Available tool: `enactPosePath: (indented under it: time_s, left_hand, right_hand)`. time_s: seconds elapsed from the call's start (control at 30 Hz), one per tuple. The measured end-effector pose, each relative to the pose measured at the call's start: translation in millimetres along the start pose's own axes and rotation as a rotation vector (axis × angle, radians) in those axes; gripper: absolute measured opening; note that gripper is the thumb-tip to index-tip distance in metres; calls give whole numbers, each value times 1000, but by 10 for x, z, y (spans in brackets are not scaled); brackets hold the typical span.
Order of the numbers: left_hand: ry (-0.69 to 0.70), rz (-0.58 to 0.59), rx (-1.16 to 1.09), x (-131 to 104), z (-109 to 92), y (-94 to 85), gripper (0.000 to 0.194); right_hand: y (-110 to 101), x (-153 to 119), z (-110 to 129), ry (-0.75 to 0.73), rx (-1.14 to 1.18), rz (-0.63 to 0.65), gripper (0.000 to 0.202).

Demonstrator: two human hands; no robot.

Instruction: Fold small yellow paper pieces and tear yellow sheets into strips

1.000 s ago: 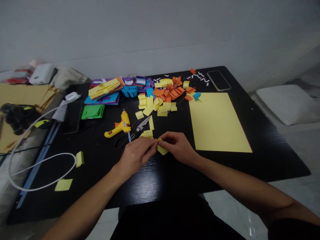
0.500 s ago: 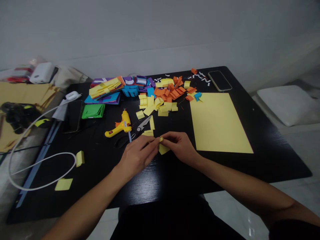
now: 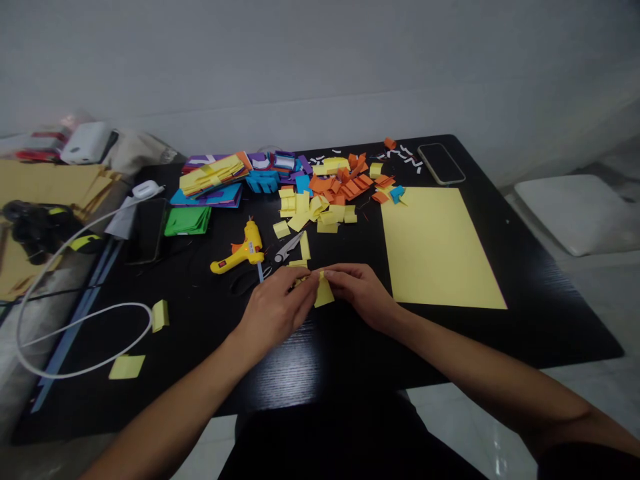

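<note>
Between my two hands, near the front middle of the black table, is a small yellow paper piece (image 3: 325,292). My left hand (image 3: 280,300) pinches its left side, fingers closed. On the other side my right hand (image 3: 357,291) grips its upper right edge between thumb and fingers. The fingertips hide part of the fold. Just beyond my left hand lie scissors (image 3: 289,248) and a yellow hot glue gun (image 3: 245,250). Several folded yellow paper pieces (image 3: 327,217) are heaped past the scissors, beside a pile of orange folded pieces (image 3: 350,183).
A large yellow sheet (image 3: 443,247) lies at the right, with a phone (image 3: 441,164) behind it. Green papers (image 3: 188,221), a second phone (image 3: 146,230) and a looped white cable (image 3: 150,320) are at the left. Stacked coloured papers (image 3: 215,175) stand near the wall.
My fingers have shifted slightly on the yellow paper piece, which now hangs more upright and shows more of its face between my hands. The other things stay in place.
</note>
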State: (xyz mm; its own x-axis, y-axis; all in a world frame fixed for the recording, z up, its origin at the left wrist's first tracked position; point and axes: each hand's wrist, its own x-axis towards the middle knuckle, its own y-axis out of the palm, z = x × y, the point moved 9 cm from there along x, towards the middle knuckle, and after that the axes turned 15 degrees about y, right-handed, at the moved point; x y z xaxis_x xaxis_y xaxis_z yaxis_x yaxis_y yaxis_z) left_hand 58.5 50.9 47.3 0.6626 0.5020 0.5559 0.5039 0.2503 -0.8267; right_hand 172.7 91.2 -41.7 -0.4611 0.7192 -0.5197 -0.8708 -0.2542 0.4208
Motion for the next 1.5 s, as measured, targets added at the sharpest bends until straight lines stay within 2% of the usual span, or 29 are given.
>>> enactPosePath:
  time_s: [0.17,0.27,0.4,0.53,0.63,0.8,1.03,1.37,1.5]
  left_hand:
    - [5,-8,-46,-3,16,1,25]
    - [-56,-45,-152,-23,90,2,27]
    - [-279,-156,-338,-79,282,-7,21]
    - [-538,-171,-598,-172,421,143,15]
    - [-633,-187,-727,-219,451,220,17]
    - [-654,-220,-754,-246,484,210,17]
    - [-616,-184,-773,-240,467,210,13]
    - [-584,-174,-787,-191,451,179,8]
    - [-578,-175,-794,-178,452,182,9]
  right_hand:
    - [-47,-28,41,-42,-103,-81,27]
    - [-39,-42,78,-63,-140,-83,27]
    - [-3,-84,160,-124,-197,-74,26]
    - [10,-106,198,-165,-231,-84,23]
    - [7,-109,203,-182,-227,-90,23]
    - [-2,-127,219,-215,-228,-115,22]
    - [-15,-154,259,-284,-332,-180,18]
    - [5,-221,314,-386,-345,-206,12]
    - [10,-221,314,-385,-355,-203,11]
